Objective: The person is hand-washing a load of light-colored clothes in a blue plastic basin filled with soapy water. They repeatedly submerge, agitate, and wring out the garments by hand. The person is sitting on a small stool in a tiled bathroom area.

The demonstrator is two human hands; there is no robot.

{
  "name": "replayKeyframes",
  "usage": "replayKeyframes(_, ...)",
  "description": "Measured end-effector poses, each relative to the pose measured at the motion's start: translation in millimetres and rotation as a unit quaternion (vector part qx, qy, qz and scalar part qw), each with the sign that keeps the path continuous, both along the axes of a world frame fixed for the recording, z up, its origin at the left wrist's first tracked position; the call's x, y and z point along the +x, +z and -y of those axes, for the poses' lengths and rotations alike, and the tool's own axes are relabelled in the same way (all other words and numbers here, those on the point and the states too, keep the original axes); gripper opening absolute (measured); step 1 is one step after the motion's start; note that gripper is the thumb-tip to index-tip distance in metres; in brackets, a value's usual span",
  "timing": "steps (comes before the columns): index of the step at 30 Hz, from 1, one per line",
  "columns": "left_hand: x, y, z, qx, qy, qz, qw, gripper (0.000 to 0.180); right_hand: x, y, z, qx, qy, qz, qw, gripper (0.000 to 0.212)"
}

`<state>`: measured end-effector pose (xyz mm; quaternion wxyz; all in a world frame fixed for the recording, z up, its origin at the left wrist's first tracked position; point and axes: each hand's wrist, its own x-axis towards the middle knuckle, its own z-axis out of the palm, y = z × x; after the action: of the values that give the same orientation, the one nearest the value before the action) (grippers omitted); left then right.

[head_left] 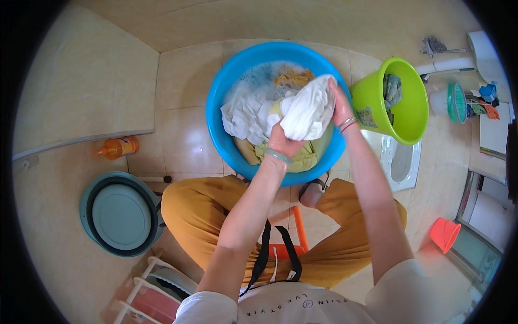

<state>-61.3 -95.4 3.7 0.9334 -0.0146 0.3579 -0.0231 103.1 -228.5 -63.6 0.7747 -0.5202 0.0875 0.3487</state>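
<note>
Both my hands grip a wet, bunched white cloth [308, 110] above a large blue basin [216, 86]. My left hand [284, 143], with a pale green bangle at the wrist, closes on its lower left end. At its upper right end, my right hand [340, 102] wraps round the edge, a bracelet and a red band at that wrist. The exact kind of garment cannot be made out. Below it in sudsy water lie more white laundry [243, 116], a yellowish cloth [302, 156] at the near side and an orange-brown cloth [294, 77] at the far side.
A lime green bucket [372, 92] holding greyish cloth tilts right of the basin, beside a white squat toilet [402, 162]. On the left are an orange bottle [118, 147] and a grey-green folding basin [121, 216]. A red bucket [445, 235] stands far right. I sit on an orange stool [300, 229].
</note>
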Motion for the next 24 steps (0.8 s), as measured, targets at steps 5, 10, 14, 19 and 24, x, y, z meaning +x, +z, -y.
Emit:
replayKeyframes(5,-28,-13,-1,-0.052,-0.001,0.098,0.994,0.048,-87,3,-24,0.243,-0.016,-0.21,0.947,0.064)
replayKeyframes(10,-31,0,-6,-0.026,-0.053,0.143,0.988,0.055,-76,24,-22,0.21,-0.027,-0.126,0.969,0.063)
replayKeyframes(14,-22,-3,-3,0.349,-0.17,0.134,0.912,0.092,-46,10,-12,0.19,-0.005,-0.148,0.971,0.048)
replayKeyframes(19,-21,8,-5,0.688,-0.307,0.123,0.646,0.12,-49,47,-24,0.126,0.083,-0.143,0.978,0.032)
replayKeyframes(24,-17,31,2,0.741,-0.421,0.039,0.521,0.113,-41,59,-31,-0.054,0.118,0.03,0.991,0.032)
